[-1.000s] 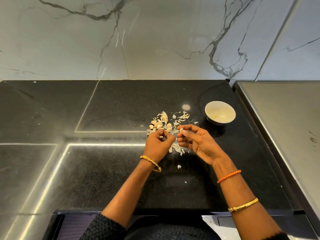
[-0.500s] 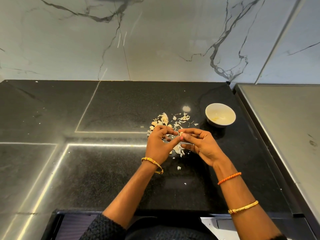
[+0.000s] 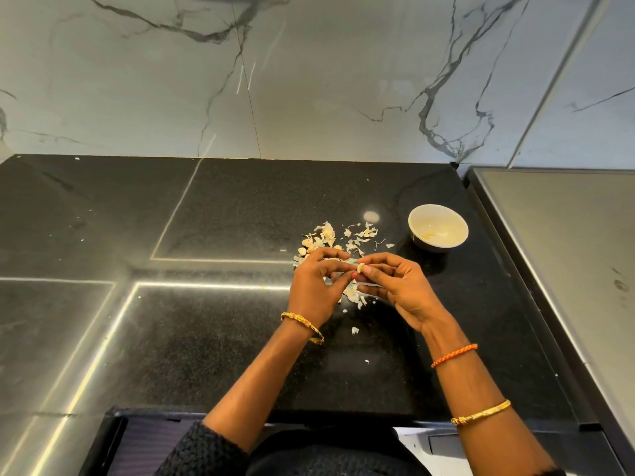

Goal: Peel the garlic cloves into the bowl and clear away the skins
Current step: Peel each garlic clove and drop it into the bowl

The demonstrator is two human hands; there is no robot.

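Countertop (image 3: 213, 338): clove (image 3: 360, 267) between hands

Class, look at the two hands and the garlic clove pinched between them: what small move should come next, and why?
Probably carry the garlic clove rightward and drop it into the bowl. It looks pale and mostly bare, pinched between the left hand and right hand above the skins, though leftover skin cannot be ruled out.
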